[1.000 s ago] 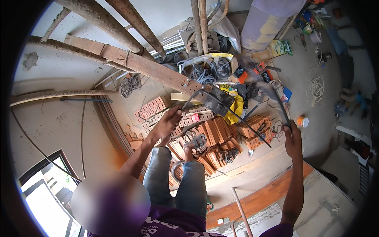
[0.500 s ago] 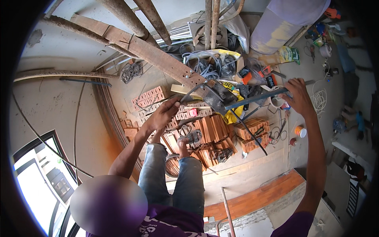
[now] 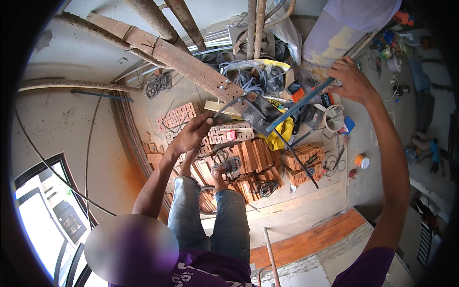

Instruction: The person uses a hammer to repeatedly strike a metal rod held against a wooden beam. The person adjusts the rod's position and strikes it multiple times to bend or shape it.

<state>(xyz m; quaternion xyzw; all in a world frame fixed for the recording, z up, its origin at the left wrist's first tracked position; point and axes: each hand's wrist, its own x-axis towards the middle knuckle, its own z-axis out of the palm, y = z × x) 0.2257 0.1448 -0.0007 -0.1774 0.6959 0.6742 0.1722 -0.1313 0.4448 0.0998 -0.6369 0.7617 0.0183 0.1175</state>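
A long wooden plank [image 3: 191, 62] reaches in from the upper left, with a dark metal plate [image 3: 253, 117] fixed at its near end. A thin dark metal rod [image 3: 225, 109] lies across the plate, against small upright pins. My left hand [image 3: 191, 135] is closed round the rod's left end. Past the plate, the rod runs on down to the right. In my right hand [image 3: 353, 80] is the upper end of a blue-grey metal bar [image 3: 299, 106]. The bar's other end meets the right side of the plate by the rod; the exact contact is hidden.
Below lie stacked orange bricks [image 3: 306, 160] and reddish brick pieces around my sandalled foot [image 3: 228, 166]. Bags and coiled hoses [image 3: 258, 76] fill the area beyond the plate. Rusty poles [image 3: 153, 19] stand at the upper left. A bucket [image 3: 333, 117] is on the right.
My right hand has moved up and slightly left, swinging the metal bar to a steeper slant. My left hand still holds the rod, shifted slightly left and up.
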